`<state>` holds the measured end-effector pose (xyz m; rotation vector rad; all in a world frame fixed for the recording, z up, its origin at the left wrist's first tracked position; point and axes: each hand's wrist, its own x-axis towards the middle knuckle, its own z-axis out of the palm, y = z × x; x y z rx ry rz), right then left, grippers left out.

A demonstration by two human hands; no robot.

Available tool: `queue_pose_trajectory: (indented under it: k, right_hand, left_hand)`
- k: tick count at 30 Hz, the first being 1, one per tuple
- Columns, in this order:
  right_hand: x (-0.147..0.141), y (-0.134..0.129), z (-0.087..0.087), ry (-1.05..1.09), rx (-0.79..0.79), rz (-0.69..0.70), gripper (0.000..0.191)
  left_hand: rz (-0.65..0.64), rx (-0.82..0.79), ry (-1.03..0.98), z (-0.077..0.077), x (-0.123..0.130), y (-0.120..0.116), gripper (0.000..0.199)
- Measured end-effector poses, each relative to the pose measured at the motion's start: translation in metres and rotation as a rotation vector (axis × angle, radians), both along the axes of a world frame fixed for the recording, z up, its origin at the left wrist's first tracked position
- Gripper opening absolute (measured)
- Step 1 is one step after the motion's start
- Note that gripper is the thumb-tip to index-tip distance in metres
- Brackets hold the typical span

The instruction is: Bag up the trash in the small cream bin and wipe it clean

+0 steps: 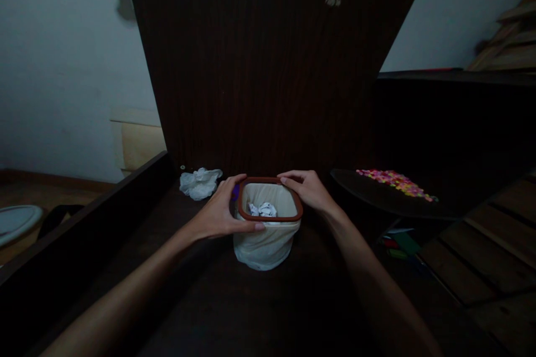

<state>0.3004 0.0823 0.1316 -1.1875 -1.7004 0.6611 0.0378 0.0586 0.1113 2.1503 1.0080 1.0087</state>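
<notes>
A small bin lined with a whitish plastic bag (263,248) stands on the dark wooden surface. Around its top runs a reddish-brown rim (293,218), and crumpled white paper (267,210) lies inside. My left hand (220,209) grips the rim at its left side, thumb along the near edge and fingers toward the far left corner. At the far right corner, my right hand (307,188) holds the rim with thumb and fingers. Something purple shows beside the left of the rim, partly hidden by my left hand.
A crumpled white plastic bag (201,183) lies left of the bin. A tall dark panel (268,67) rises behind. On the right, a dark curved shelf (377,192) carries pink and yellow decorations (397,182). A low dark board (92,220) edges the left side.
</notes>
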Motion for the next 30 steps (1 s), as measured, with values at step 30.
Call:
queue_pose_trajectory:
  k: [30]
  right_hand:
    - [0.034, -0.030, -0.010, -0.340, 0.056, 0.353, 0.091]
  left_hand:
    - [-0.208, -0.111, -0.164, -0.015, -0.003, 0.006, 0.101]
